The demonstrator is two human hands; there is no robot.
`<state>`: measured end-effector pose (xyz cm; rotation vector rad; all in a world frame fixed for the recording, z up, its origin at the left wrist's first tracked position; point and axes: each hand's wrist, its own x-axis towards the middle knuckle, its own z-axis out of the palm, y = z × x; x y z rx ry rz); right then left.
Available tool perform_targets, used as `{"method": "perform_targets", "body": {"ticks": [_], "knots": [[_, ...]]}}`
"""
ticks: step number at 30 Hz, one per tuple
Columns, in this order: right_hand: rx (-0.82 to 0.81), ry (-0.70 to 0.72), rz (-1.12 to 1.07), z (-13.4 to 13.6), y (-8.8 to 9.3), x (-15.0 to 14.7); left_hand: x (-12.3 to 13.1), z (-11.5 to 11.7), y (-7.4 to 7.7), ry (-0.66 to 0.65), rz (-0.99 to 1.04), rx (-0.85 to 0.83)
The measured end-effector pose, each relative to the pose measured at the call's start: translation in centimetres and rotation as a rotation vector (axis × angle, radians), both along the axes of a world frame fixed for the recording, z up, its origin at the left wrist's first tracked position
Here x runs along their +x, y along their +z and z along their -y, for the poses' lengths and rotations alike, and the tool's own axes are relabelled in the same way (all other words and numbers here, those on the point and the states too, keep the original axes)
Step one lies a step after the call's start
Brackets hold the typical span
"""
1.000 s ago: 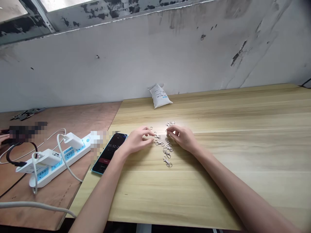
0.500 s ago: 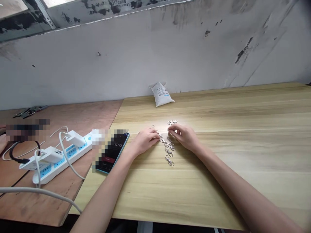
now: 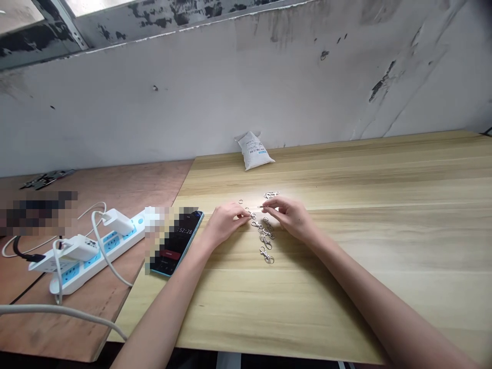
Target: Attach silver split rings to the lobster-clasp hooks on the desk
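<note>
Several small silver clasps and rings (image 3: 265, 237) lie in a loose line on the light wooden table (image 3: 346, 266). My left hand (image 3: 225, 222) rests on the table at the left of the line, its fingertips pinched on a small silver ring or clasp. My right hand (image 3: 291, 215) sits just right of the line, thumb and forefinger pinched on a thin silver piece pointing left. The two pinches almost meet. A small heap of more clasps (image 3: 270, 195) lies just beyond my right hand.
A small white bag (image 3: 253, 150) stands at the back by the wall. A phone (image 3: 177, 242) with a dark screen lies left of my left hand. A white power strip (image 3: 88, 249) with plugs and cables lies on the brown table at the left.
Both hands have closed in on the top of the line of clasps; my right hand now holds a thin silver piece out toward my left fingertips.
</note>
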<state>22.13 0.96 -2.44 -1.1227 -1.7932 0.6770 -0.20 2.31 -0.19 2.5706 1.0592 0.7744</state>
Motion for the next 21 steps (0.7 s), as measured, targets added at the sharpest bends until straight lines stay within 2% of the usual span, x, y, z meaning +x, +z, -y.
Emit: {"method": "perform_targets", "body": {"ticks": [4,11,18,21], "knots": [[0.001,0.029,-0.003,0.1,-0.1,-0.3,0.1,0.1,-0.1,0.009,-0.002,0.006],[0.049,0.093,0.119,1.0,0.5,-1.2,0.4,0.1,-0.5,-0.015,0.014,0.029],[0.003,0.147,-0.017,1.2,0.7,-1.7,1.0,0.7,-0.1,0.048,0.139,-0.002],[-0.072,0.162,-0.106,1.3,0.9,-1.8,1.1,0.8,0.1,0.088,0.191,-0.042]]}}
